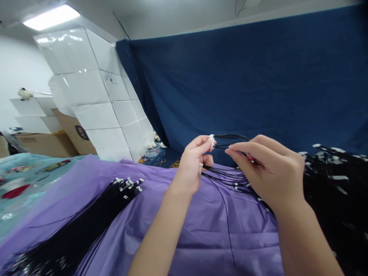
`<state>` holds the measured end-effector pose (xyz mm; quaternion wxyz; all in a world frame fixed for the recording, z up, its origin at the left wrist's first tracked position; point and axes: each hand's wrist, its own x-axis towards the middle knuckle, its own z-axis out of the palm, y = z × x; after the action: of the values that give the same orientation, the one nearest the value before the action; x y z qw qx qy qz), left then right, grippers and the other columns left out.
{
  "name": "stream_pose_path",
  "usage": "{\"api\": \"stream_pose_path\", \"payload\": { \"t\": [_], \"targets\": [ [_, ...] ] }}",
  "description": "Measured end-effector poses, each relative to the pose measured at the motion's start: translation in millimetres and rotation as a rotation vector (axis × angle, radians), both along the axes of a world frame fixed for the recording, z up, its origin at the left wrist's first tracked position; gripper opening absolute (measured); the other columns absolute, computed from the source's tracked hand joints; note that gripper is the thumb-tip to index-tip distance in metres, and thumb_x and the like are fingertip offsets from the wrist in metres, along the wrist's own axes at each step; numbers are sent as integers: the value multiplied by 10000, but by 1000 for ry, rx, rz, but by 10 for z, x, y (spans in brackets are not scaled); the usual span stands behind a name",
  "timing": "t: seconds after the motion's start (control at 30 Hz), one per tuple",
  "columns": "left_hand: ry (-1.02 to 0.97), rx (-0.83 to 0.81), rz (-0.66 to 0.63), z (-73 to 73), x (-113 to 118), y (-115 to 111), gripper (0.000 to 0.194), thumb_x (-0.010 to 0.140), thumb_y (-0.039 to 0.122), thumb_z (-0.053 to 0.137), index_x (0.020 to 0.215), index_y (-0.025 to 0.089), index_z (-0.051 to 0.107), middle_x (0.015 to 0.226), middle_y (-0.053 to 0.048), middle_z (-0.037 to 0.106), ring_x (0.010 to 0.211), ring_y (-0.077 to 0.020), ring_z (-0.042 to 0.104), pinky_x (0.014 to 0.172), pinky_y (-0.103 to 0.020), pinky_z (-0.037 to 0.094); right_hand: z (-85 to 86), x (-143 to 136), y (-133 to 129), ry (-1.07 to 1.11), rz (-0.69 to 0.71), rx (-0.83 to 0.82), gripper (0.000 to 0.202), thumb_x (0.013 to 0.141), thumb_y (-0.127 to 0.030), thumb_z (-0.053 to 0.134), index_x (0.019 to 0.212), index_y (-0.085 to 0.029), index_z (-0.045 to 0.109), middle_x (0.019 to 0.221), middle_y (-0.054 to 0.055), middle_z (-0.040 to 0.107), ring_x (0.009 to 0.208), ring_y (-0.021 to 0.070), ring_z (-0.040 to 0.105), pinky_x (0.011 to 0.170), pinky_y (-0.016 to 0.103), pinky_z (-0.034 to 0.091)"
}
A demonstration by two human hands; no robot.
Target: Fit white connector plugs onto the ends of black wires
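Observation:
My left hand (pixel 191 163) pinches a small white connector (pixel 212 141) between thumb and forefinger. Several black wires (pixel 230 136) run out of the connector to the right, towards my other hand. A second white connector (pixel 200 168) sits against the lower palm, with more black wires (pixel 227 174) fanning out from it. My right hand (pixel 270 168) is closed, its thumb and forefinger pinched at a black wire (pixel 222 146) just right of the upper connector. One loose wire (pixel 228 222) hangs down over the purple cloth.
Purple sheeting (pixel 218 245) covers the work surface. A bundle of black wires with white ends (pixel 83 226) lies at left, and a larger dark pile (pixel 339 199) at right. White boxes (pixel 97 88) are stacked behind, beside a blue curtain (pixel 244 84). A clear bowl (pixel 151 150) stands farther back.

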<state>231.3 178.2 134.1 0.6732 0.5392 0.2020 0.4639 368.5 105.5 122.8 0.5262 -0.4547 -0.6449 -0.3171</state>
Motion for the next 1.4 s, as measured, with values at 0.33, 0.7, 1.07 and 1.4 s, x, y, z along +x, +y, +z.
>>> {"api": "stream_pose_path", "payload": {
  "t": [0.33, 0.7, 1.07, 1.4],
  "targets": [
    [-9, 11, 38, -11, -6, 7, 193, 805, 331, 631, 815, 146, 579, 781, 31, 448, 377, 8, 322, 376, -203, 95, -25, 19, 27, -99, 16, 32, 49, 795, -138, 713, 796, -179, 686, 635, -33, 560, 520, 57, 453, 524, 221, 368],
    [-13, -7, 34, -35, -23, 53, 232, 770, 357, 671, 808, 134, 619, 755, 23, 474, 386, 5, 315, 395, -217, 125, -30, 25, 16, -139, -3, 24, 80, 800, -129, 705, 837, -198, 688, 654, -42, 571, 523, 54, 475, 530, 215, 379],
    [-51, 13, 29, -31, -8, 18, 184, 749, 302, 701, 782, 134, 631, 749, 23, 505, 401, 4, 340, 390, -211, 124, -62, 3, 58, -157, -62, 66, 41, 787, -166, 724, 807, -198, 708, 605, -45, 554, 491, 46, 434, 510, 215, 351],
    [-53, 10, 33, -41, 20, -2, 196, 747, 305, 697, 763, 124, 624, 655, 32, 480, 397, 1, 309, 402, -200, 144, -67, -18, 64, -161, -86, 96, 100, 746, -106, 728, 732, -202, 699, 559, -55, 527, 475, 51, 407, 488, 228, 323]
  ]
}}
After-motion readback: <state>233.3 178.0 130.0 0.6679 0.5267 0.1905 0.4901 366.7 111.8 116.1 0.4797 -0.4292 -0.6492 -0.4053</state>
